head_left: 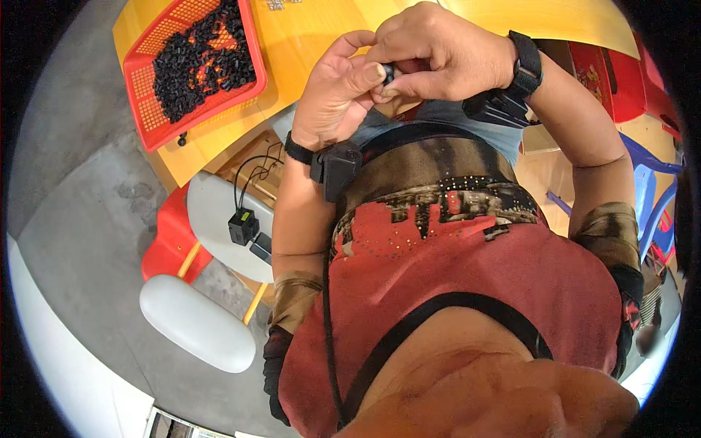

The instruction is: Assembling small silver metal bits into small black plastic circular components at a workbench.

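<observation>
My left hand (332,91) and my right hand (438,51) meet above my lap, just in front of the yellow table (307,36). Together their fingertips pinch a small black part (388,71), mostly hidden between thumb and fingers. Each wrist carries a black band with a black device attached. A red mesh basket (150,109) holding several small black parts stands on the table to the left. One loose black part (182,139) lies by the basket's near edge.
A white chair (212,212) with a small black box and cable on its seat stands to my left, beside a red stool (164,244). Blue and red chairs (650,182) crowd the right. Grey concrete floor lies at left.
</observation>
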`<state>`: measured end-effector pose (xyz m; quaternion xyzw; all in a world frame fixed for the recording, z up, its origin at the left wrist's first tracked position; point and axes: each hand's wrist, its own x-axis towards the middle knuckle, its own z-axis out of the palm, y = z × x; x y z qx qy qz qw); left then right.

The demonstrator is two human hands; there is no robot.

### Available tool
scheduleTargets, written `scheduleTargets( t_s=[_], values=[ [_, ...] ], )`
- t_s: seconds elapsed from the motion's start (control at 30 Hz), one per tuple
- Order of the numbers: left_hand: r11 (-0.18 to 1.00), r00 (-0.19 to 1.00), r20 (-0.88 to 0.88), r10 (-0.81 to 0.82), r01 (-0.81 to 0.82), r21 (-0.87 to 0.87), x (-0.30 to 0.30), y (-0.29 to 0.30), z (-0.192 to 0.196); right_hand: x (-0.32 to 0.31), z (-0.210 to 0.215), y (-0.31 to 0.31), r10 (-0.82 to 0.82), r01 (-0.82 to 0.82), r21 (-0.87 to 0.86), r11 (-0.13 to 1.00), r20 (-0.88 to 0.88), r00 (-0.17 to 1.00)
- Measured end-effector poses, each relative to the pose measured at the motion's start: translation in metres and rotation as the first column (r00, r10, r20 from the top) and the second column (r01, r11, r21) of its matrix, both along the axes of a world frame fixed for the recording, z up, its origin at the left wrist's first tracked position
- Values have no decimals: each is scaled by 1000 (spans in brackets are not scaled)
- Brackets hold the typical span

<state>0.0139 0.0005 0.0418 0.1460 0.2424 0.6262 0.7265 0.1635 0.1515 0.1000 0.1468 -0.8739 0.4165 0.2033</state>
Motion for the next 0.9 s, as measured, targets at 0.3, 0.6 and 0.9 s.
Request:
scheduleTargets(
  t_s=[0.3, 0.6, 0.9],
  values=[
    [997, 997, -31, -69, 68, -23, 2, -10, -5, 4, -2, -1, 71, -51, -74, 996, 304, 950],
    [997, 997, 26, 74, -74, -8, 10, -9, 5, 3, -9, -12, -87, 78, 53, 996, 203, 975],
    [989, 988, 38, 149, -149, 2, 9, -6, 3, 0, -20, -13, -215, 210, 212, 954, 0, 977]
  ],
)
